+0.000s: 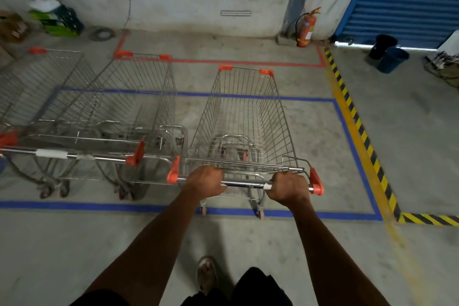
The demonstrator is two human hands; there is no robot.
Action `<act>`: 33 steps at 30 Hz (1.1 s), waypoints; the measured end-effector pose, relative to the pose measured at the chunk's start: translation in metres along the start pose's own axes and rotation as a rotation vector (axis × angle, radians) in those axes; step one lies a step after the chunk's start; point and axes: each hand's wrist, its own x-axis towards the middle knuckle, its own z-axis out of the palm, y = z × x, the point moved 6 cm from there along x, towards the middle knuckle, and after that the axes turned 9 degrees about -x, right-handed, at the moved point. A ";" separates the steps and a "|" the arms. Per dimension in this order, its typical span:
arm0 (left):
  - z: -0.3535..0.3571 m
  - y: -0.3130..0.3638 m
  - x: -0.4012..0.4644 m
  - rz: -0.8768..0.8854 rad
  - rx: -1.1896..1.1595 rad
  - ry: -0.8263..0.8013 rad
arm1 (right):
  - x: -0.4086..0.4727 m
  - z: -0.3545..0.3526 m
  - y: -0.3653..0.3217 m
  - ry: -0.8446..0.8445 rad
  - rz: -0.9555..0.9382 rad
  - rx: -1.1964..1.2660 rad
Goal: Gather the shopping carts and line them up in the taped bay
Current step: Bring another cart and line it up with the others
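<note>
A wire shopping cart (244, 117) with orange corner caps stands in front of me, its rear wheels on the near blue tape line (99, 207) of the bay. My left hand (206, 182) and my right hand (288, 187) both grip its chrome handle bar (244, 184). Two more carts stand side by side to its left inside the blue rectangle: a middle cart (139, 97) and a far-left cart (37, 92), partly cut off by the frame edge. All three point toward the back wall.
A red taped outline (248, 62) lies beyond the blue bay. Yellow-black hazard tape (357, 122) runs along the right side. A fire extinguisher (306, 28) stands by the wall, with buckets (390, 57) and a blue shutter (407, 0) at right, and boxes (57, 20) at back left.
</note>
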 end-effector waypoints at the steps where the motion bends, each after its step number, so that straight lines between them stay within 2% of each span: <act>1: -0.002 -0.002 0.005 0.000 0.004 -0.003 | 0.006 -0.001 0.001 0.005 -0.004 0.001; 13: -0.020 -0.018 0.036 -0.047 -0.005 -0.015 | 0.062 -0.016 0.002 0.022 -0.092 -0.005; 33: -0.042 -0.067 0.050 0.000 -0.018 -0.018 | 0.091 -0.025 -0.036 0.054 -0.033 0.026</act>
